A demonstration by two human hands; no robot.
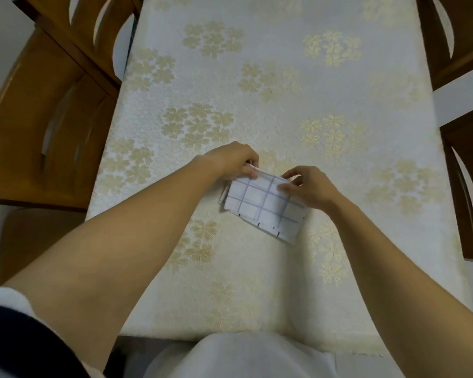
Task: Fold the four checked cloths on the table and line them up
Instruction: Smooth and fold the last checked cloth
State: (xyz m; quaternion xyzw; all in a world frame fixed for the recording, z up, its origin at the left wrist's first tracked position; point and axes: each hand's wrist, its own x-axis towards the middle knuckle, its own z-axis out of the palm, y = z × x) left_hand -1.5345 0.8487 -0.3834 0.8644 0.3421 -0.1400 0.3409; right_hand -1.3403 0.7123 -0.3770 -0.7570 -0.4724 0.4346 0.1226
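Observation:
A white cloth with thin blue-grey checks (pixel 262 205) lies folded into a small rectangle on the table (pixel 257 91), near the middle and slightly tilted. My left hand (pixel 230 159) pinches its far left corner, fingers curled over the edge. My right hand (pixel 309 186) pinches the far right corner, thumb on top of the fabric. Layers show at the cloth's left edge. I see only this one checked cloth.
The table wears a cream cloth with pale gold flower clusters. Wooden chairs stand at the left (pixel 52 118) and at the right (pixel 464 173). The table's near edge (pixel 230 334) is just above my lap.

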